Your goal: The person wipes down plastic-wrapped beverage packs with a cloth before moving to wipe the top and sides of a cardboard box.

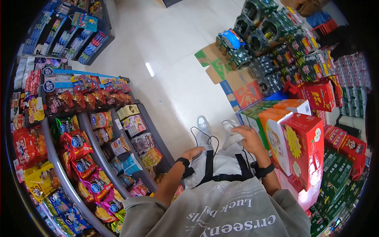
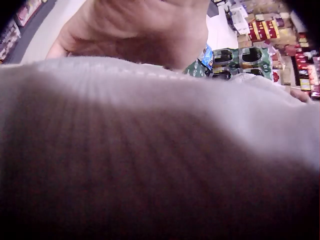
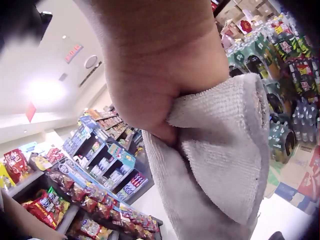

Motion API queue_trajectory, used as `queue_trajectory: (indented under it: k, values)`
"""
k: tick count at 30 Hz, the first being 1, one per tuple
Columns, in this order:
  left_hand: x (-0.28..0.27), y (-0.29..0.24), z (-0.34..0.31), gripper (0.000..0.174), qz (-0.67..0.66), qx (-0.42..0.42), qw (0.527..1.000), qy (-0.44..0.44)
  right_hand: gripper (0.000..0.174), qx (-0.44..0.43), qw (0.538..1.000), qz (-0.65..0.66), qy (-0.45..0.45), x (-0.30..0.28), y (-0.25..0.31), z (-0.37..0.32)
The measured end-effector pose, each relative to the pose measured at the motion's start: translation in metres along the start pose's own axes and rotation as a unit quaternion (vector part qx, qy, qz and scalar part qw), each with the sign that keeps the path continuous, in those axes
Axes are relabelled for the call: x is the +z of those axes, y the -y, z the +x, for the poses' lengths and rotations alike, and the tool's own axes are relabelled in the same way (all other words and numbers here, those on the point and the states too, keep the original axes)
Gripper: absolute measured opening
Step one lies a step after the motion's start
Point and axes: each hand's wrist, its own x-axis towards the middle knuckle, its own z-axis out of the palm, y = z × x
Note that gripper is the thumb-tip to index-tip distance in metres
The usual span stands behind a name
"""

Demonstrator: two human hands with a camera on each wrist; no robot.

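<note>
My right hand (image 1: 249, 139) grips a folded light-grey cloth (image 3: 220, 145) with a ribbed, towel-like weave. In the right wrist view the cloth bunches at the thumb, and its loose folds hang below the hand. The fingers behind it are hidden there. My left hand (image 1: 193, 152) rests on the light trousers (image 1: 199, 168) at the thigh, with nothing in it. Pale trouser fabric (image 2: 150, 110) fills most of the left wrist view, the hand (image 2: 140, 32) lying beyond it.
Snack shelves (image 1: 89, 146) stand close on my left. To the right are stacked red gift boxes (image 1: 306, 146), with packs of bottles (image 1: 272, 35) farther ahead. Flattened cardboard (image 1: 225, 67) lies on the pale tiled floor (image 1: 166, 59). A black cable (image 1: 205, 136) loops in front of my legs.
</note>
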Motion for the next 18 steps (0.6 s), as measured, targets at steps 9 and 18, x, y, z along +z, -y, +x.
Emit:
queue_trajectory:
  k: [9,18]
  values:
    - [-0.060,-0.042,-0.040,0.066,0.018,0.004,0.998,0.057,0.054,0.008,0.999,-0.045,-0.004,0.011,0.044,0.066]
    - [-0.069,-0.092,-0.008,0.065,0.044,-0.045,0.997,-0.041,0.052,0.089,0.992,-0.086,-0.002,-0.013,0.017,0.122]
